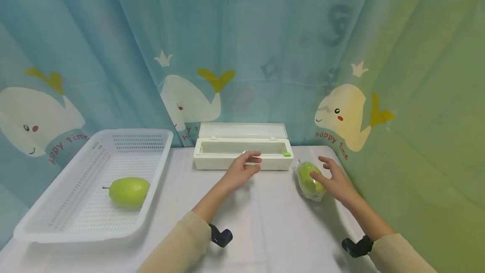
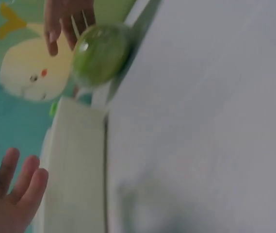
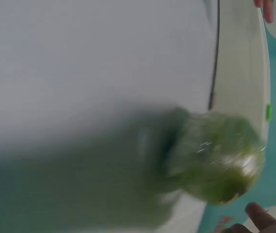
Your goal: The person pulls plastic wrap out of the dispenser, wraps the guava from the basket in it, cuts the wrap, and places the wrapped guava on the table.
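Partly hidden: box [image 1: 223,159] behind left hand [image 1: 240,169], wrapped fruit [image 1: 308,185] behind right hand [image 1: 336,181]; both spread.

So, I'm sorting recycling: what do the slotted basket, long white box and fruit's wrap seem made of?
Basket: likely plastic, fairly matt, going by its moulded-looking slots. Box: probably rigid plastic, smooth, given its even colour and clean edges. Wrap: apparently thin, glossy, clear plastic film; it crinkles and catches glints.

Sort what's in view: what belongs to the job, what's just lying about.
Likely the job: plastic-wrapped green fruit, near right hand; open white box, near left hand; perhaps bare green fruit, white basket.

Apparently just there: whale-print curtain; black wrist devices.
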`<state>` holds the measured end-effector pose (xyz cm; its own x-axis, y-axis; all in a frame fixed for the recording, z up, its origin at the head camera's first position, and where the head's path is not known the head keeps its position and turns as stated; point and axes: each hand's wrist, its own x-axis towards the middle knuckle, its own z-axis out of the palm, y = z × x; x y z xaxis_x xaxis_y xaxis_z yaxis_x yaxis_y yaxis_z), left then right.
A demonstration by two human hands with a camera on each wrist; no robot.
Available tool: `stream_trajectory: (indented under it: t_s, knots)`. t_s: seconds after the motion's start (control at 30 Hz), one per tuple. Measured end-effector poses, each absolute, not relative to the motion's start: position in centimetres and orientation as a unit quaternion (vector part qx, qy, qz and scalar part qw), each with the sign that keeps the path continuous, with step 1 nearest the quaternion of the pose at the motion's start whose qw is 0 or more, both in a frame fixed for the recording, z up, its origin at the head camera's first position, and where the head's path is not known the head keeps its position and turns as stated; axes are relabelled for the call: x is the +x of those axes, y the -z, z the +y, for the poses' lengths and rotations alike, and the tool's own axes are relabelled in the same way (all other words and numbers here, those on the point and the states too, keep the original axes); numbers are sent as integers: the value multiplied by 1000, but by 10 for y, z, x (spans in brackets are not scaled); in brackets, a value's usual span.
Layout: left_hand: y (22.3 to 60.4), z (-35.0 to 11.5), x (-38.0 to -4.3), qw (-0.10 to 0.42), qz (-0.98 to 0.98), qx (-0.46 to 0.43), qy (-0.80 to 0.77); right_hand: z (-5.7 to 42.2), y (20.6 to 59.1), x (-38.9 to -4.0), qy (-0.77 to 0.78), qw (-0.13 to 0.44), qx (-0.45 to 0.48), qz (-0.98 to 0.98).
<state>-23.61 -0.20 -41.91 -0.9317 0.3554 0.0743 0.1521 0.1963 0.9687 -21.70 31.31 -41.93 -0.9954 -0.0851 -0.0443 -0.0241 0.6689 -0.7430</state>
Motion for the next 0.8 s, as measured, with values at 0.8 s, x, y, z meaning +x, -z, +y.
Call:
stream_trajectory:
  t_s: [0.8]
  knots:
    - [413,-99,-284,-43,971,187,-146,211,396,-310,190,-13,-275,942]
